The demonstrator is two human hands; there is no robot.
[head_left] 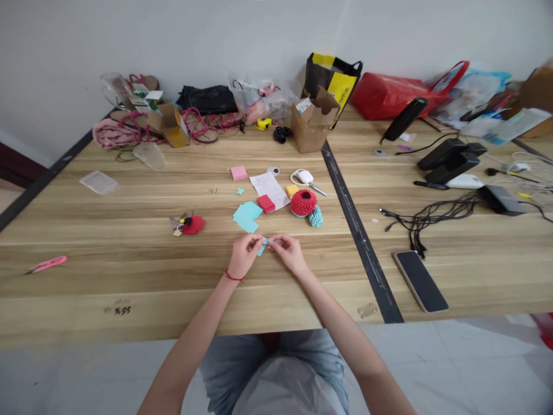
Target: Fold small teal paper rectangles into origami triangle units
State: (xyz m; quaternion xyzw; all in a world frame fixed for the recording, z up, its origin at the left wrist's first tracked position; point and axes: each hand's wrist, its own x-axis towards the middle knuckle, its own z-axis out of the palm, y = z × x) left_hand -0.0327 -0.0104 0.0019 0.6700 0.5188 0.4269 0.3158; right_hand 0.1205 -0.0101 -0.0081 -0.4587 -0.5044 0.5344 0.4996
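Observation:
A small light-blue piece of paper [261, 249], partly covered by fingers, is pinched between my left hand [242, 253] and my right hand [288, 251] above the table's front half. Both hands are closed on it at the fingertips. Just beyond them lie loose light-blue paper sheets [247, 217]. A tiny folded blue paper piece [240, 191] rests farther back. To the right stands a red folded-paper model [303, 203] with a black centre, touching a blue folded-paper part [315, 216]. A red paper stack [266, 203] sits on a white written sheet [270, 189].
Left of my hands lie red paper scraps [193, 225] and a pink-handled cutter [47, 264]. Scissors [318, 189] and a pink paper stack [238, 173] are farther back. A black strip [358, 236] crosses the table; a phone [421, 281] and cables [436, 214] lie beyond it.

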